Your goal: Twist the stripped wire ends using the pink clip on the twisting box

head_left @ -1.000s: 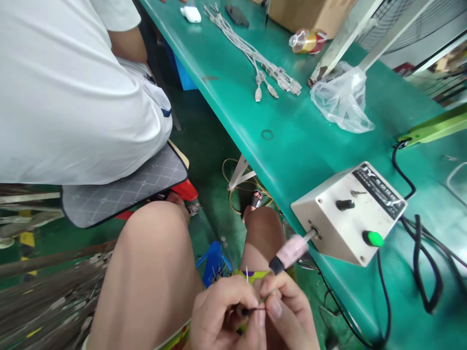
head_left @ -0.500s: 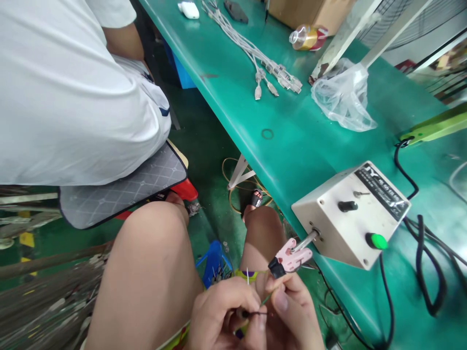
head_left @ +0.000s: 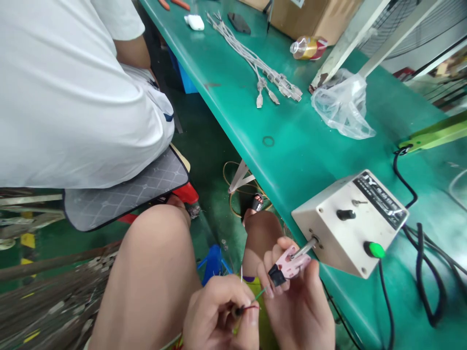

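My left hand (head_left: 221,311) is closed round a dark cable end (head_left: 239,311), from which thin red, green and white wires stick out. To its right, my right hand (head_left: 299,301) has its fingers apart, palm up, behind and below a pink clip (head_left: 292,265) with a black tip. The clip sits on a metal shaft (head_left: 305,248) that comes out of a white box (head_left: 350,223) with a black knob and a green button. The green wire's tip reaches toward my right fingers; whether it touches them is unclear.
A green table (head_left: 292,160) bears grey USB cables (head_left: 255,61), a plastic bag (head_left: 345,104), a bottle (head_left: 309,47), a phone (head_left: 239,23) and a cardboard box (head_left: 310,19). A person in a white shirt (head_left: 73,97) sits at the left. Black cords lie right of the white box.
My right hand has come away from the wires and opened round the pink clip. My left hand has moved slightly left with the cable. The view has shifted a little.
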